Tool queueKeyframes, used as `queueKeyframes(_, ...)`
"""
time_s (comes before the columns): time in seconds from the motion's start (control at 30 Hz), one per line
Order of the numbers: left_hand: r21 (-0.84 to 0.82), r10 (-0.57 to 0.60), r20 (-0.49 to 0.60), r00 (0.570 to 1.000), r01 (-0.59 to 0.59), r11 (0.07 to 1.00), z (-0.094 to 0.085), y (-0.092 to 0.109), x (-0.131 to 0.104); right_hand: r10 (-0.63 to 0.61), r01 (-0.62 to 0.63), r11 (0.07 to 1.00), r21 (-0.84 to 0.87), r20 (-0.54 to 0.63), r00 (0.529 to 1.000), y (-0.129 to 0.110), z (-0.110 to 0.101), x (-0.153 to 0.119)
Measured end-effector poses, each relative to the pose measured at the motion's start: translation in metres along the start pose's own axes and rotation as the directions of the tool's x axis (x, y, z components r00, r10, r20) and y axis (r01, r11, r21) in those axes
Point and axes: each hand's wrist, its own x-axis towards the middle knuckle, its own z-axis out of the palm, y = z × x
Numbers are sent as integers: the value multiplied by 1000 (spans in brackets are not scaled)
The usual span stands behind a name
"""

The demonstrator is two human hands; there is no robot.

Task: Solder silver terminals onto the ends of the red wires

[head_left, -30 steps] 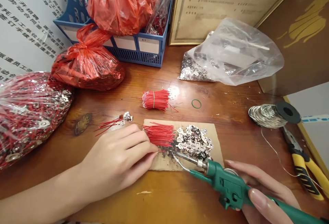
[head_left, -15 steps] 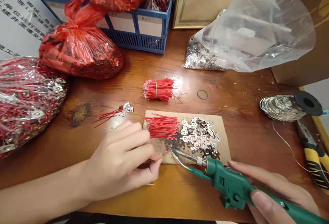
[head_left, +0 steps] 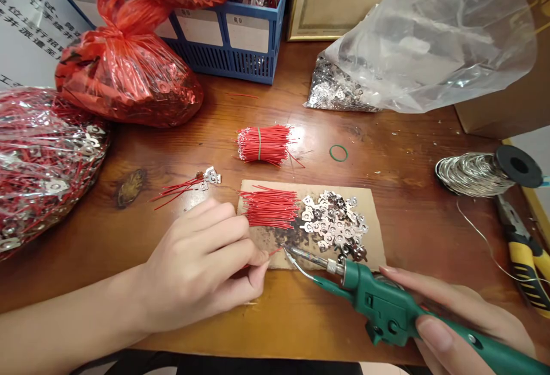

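Note:
My left hand [head_left: 206, 260] pinches a short red wire [head_left: 275, 251] between thumb and fingers, over the front edge of a cardboard piece [head_left: 369, 209]. My right hand [head_left: 459, 317] is wrapped round a green soldering iron [head_left: 382, 303]. The iron's tip and the solder feed end are at the wire's free end; whether they touch is too small to tell. On the cardboard lie a row of red wires [head_left: 270, 207] and a pile of silver metal tabs [head_left: 335, 223]. Left of it are several wires with tabs [head_left: 211, 176].
Behind are a banded wire bundle [head_left: 264, 144], a green rubber band [head_left: 338, 153], red bags [head_left: 129, 77], a blue crate [head_left: 249, 34] and a clear bag [head_left: 429, 48]. A solder spool [head_left: 518, 165] and pliers [head_left: 522, 249] lie right. A bag of wired tabs [head_left: 47, 174] is left.
The whole view has shifted slightly, with the table objects a little higher in the picture. Both hands keep nearly the same pose, the wire and iron still held.

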Motion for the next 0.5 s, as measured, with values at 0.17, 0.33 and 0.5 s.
queueKeyframes(0.17,-12,-4,-5,1000,4,1000,2,-1,-1,-109,115,991,-67,75,991,1,-4,4)
queueKeyframes(0.33,-9,-5,-11,1000,5,1000,3,-2,-1,-111,117,990,-82,77,991,2,-3,3)
queueKeyframes(0.5,-38,-3,-4,1000,3,999,-1,-3,-1,46,-46,994,95,7,999,1,1,0)
